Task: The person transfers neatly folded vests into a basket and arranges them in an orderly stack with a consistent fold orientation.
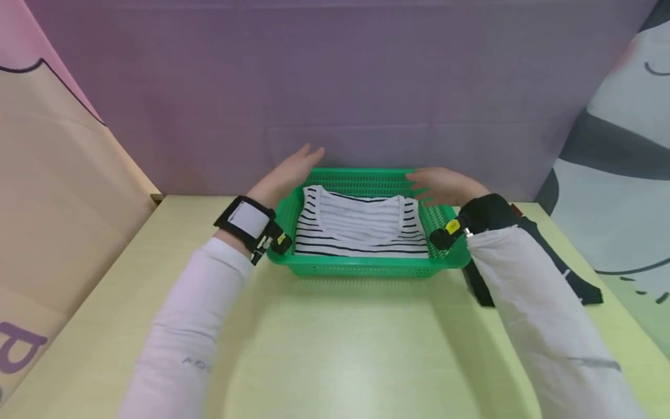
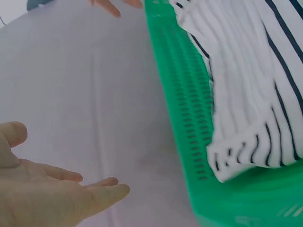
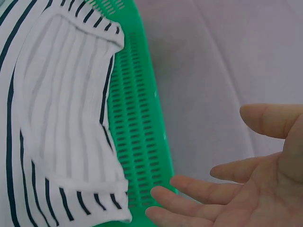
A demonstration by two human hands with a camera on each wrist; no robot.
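Note:
A folded white shirt with dark stripes [image 1: 361, 224] [image 2: 246, 90] [image 3: 57, 118] lies in a green perforated basket [image 1: 366, 266] [image 2: 182, 113] [image 3: 137, 123] on the yellow-green table. My left hand [image 1: 290, 173] [image 2: 52, 194] hovers above the basket's far left corner with straight fingers, holding nothing. Over the far right corner my right hand [image 1: 439, 185] [image 3: 236, 189] is likewise spread and empty. Neither hand touches the basket or shirt.
A dark garment [image 1: 544, 256] lies on the table [image 1: 340, 349] to the right of the basket, partly under my right sleeve. A purple cloth backdrop [image 1: 340, 87] rises just behind the basket. Printed panels stand at the left and right sides.

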